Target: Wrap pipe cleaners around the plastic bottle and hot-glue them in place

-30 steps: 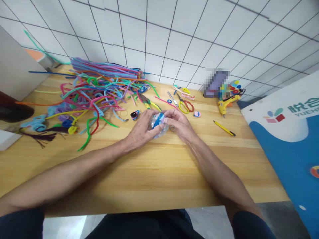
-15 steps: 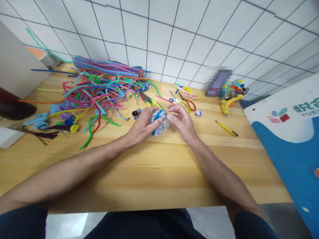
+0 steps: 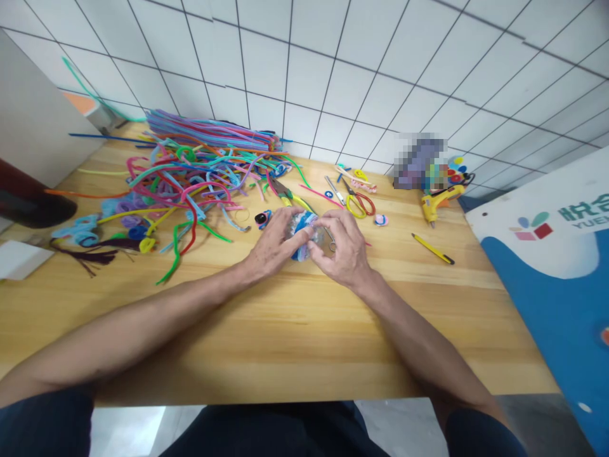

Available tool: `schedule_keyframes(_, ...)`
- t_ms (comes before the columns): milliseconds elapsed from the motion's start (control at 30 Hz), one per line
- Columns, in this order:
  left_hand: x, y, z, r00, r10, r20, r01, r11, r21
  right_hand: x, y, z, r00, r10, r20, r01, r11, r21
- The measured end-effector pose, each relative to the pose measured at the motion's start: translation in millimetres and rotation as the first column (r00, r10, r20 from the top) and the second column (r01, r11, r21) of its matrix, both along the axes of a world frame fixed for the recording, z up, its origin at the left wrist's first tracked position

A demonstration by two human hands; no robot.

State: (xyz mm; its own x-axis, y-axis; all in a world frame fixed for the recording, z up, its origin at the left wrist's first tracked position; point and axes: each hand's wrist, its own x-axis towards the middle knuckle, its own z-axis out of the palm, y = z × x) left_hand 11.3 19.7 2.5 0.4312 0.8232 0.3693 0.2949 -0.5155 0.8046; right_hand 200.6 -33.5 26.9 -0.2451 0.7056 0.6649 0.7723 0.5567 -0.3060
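Left hand [image 3: 270, 247] and right hand [image 3: 346, 251] gripped a striped bundle [image 3: 304, 221], its middle hidden, long axis seemingly twelve-to-six o'clock.

stripy bundle [image 3: 303, 220] | blue, white and purplish, kinda shiny | sat between the left hand [image 3: 272, 244] and right hand [image 3: 343, 246], partly hidden by fingers | exact tilt was hard to tell

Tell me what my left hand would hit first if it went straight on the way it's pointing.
The blue-and-white bundle, most likely: your left hand is touching it. Beyond that, your right hand or the pliers could come next, though depth is hard to judge.
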Motion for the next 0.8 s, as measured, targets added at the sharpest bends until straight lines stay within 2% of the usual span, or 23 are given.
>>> schedule_keyframes(200, -1.7, -1.7, 7.2, 1.000, -0.023, -0.005, 0.023, 0.999, -0.047, -3.0, -2.4, -0.1, 0.997, -0.037, 0.072, 0.035, 0.999, 0.033)
schedule_keyframes(500, -3.1, -3.6, 13.9, 0.999, -0.038, -0.013, 0.036, 0.989, -0.141, -10.9, -6.4, -3.6, 0.994, -0.098, 0.049, 0.097, 0.995, 0.026)
schedule_keyframes(667, -3.9, -1.9, 11.0, 0.999, -0.045, 0.023, 0.048, 0.982, -0.183, -12.0, -6.0, -4.6, 0.996, -0.087, 0.021, 0.086, 0.995, 0.043)
schedule_keyframes(800, -3.7, -0.2, 4.6, 0.999, -0.013, 0.040, 0.021, 0.978, -0.208, -11.0, -4.1, -6.4, 0.998, -0.063, 0.010, 0.063, 0.998, -0.003)
